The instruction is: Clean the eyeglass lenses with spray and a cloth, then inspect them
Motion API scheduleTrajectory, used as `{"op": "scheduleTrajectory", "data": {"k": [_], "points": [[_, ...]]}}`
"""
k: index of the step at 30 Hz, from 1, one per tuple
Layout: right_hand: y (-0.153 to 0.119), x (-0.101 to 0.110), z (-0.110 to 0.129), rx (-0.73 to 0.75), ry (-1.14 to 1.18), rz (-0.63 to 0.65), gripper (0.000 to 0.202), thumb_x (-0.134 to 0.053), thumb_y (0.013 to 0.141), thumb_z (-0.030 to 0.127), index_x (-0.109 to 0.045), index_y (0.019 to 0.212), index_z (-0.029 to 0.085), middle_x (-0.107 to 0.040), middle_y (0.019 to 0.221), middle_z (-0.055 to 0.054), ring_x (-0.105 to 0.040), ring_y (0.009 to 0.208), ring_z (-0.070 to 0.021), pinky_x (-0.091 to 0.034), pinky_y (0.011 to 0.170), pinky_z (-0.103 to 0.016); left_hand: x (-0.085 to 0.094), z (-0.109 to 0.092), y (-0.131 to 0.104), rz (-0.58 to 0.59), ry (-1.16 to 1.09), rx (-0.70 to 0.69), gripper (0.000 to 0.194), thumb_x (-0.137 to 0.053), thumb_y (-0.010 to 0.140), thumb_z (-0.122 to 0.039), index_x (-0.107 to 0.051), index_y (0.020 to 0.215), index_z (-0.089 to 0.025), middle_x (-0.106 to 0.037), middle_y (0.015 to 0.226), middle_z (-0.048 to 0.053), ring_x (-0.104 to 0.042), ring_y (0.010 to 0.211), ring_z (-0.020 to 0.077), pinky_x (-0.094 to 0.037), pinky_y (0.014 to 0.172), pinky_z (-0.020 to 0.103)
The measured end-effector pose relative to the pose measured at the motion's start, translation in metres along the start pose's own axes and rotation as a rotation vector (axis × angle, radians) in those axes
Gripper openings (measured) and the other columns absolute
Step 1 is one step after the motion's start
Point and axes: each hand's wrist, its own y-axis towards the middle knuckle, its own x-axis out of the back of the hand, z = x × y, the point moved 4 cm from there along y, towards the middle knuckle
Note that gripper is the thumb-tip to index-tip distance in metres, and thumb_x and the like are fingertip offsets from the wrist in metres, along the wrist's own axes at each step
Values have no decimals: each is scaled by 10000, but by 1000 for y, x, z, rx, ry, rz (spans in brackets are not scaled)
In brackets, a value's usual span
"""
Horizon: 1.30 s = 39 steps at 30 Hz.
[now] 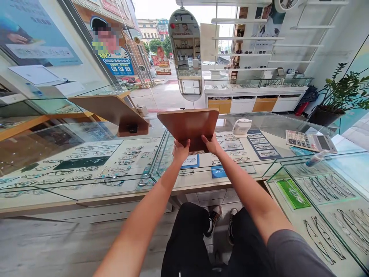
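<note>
Both my hands hold a brown wooden board (188,123) above the glass counter, its upper edge tilted away from me. My left hand (181,150) grips its lower left corner, thumb on the near face. At the lower right edge, my right hand (211,144) is closed the same way. The board's far side and most of my fingers behind it are hidden. Under the glass below lie eyeglass frames (240,159) and a blue card (219,172). To the left a similar brown board (109,111) leans on the counter.
A white rounded device (242,127) and a large calculator (311,141) stand on the counter (271,121) at right, near a small spray bottle (316,157). Glass cases hold many eyeglasses. A tall oval mirror (185,54) stands beyond, with a potted plant (337,96) far right.
</note>
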Motion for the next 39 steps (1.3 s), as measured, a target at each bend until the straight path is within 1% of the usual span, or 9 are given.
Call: {"op": "scheduleTrajectory", "data": {"k": [5, 10, 15, 20, 23, 27, 31, 35, 39], "points": [[-6, -5, -7, -21, -12, -75, 813, -583, 997, 753, -465, 1517, 139, -569, 1544, -194, -512, 1422, -345, -438, 1241, -476, 4, -13, -10, -59, 4, 68, 710, -500, 1083, -504, -322, 1597, -47, -539, 1580, 362, -554, 1505, 449, -459, 1188, 563], [-19, 21, 9, -23, -31, -158, 750, -592, 1013, 727, -485, 1505, 170, -528, 1550, -186, -491, 1445, -362, -424, 1247, -507, 19, -47, -23, -60, -12, 2, 651, -554, 1061, -398, -341, 1585, -76, -586, 1561, 312, -598, 1467, 419, -504, 1148, 529], [-45, 83, 41, 57, -34, -293, 801, -577, 981, 811, -476, 1506, 214, -557, 1519, -158, -506, 1438, -352, -423, 1248, -515, 31, -106, -46, -66, -74, -186, 609, -616, 1017, -376, -412, 1535, -128, -691, 1452, 238, -672, 1347, 426, -554, 1091, 552], [-96, 173, 68, 106, -60, -509, 873, -595, 905, 903, -532, 1424, 204, -626, 1414, -155, -568, 1406, -362, -445, 1216, -476, 21, -189, -87, -13, -177, -413, 553, -632, 988, -310, -448, 1495, -189, -673, 1484, 178, -675, 1343, 374, -556, 1131, 514], [-137, 238, 72, 119, -114, -661, 856, -603, 905, 892, -546, 1387, 188, -638, 1384, -163, -580, 1405, -365, -442, 1230, -497, -5, -244, -125, 91, -237, -505, 535, -610, 993, -253, -442, 1490, -152, -642, 1505, 209, -640, 1394, 375, -519, 1185, 529], [-207, 330, 66, 208, -226, -835, 851, -590, 906, 882, -563, 1381, 177, -630, 1407, -165, -562, 1445, -349, -428, 1268, -477, -58, -311, -193, 234, -313, -584, 529, -590, 1011, -231, -430, 1504, -126, -616, 1497, 247, -608, 1428, 380, -496, 1204, 542], [-291, 412, 44, 91, -328, -957, 873, -613, 912, 851, -516, 1450, 170, -597, 1483, -179, -569, 1461, -329, -425, 1280, -472, -116, -369, -274, 418, -442, -725, 566, -564, 1017, -203, -400, 1556, -142, -575, 1529, 252, -558, 1479, 375, -469, 1227, 528], [-381, 473, 15, -49, -419, -1129, 908, -626, 901, 834, -470, 1513, 181, -523, 1578, -202, -561, 1483, -346, -419, 1295, -490, -172, -411, -355, 608, -481, -777, 576, -559, 1021, -217, -402, 1571, -150, -547, 1563, 248, -529, 1503, 361, -434, 1250, 483], [-460, 510, -22, -308, -475, -1254, 929, -610, 895, 836, -421, 1547, 202, -534, 1582, -203, -551, 1503, -370, -426, 1294, -508, -226, -433, -429, 804, -409, -763, 577, -555, 1025, -246, -407, 1559, -86, -603, 1485, 276, -574, 1435, 373, -459, 1202, 480]]}}
